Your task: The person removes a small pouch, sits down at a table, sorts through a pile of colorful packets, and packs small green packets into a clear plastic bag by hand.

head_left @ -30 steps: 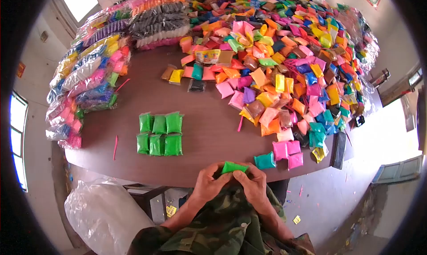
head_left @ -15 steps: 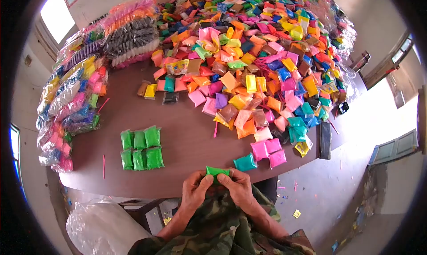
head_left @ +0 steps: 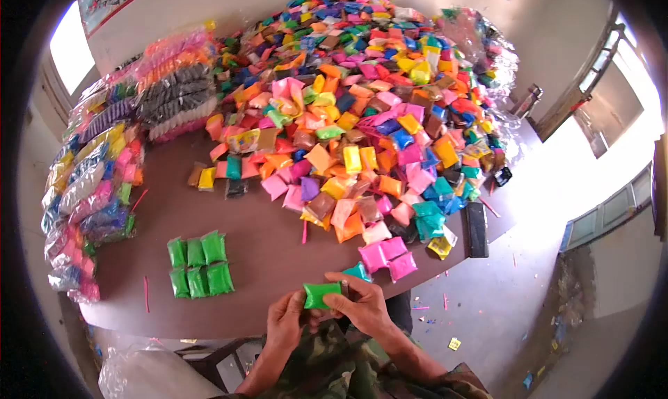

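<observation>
Green and glossy, the packet [head_left: 320,296] — plump, pillow-shaped — sits between fingers [head_left: 342,304].

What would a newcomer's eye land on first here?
The huge multicoloured heap of packets, spread over the far side of the table. Next, six green packets in two neat rows on the table's left, and a seventh green packet between the hands near the front edge.
</observation>
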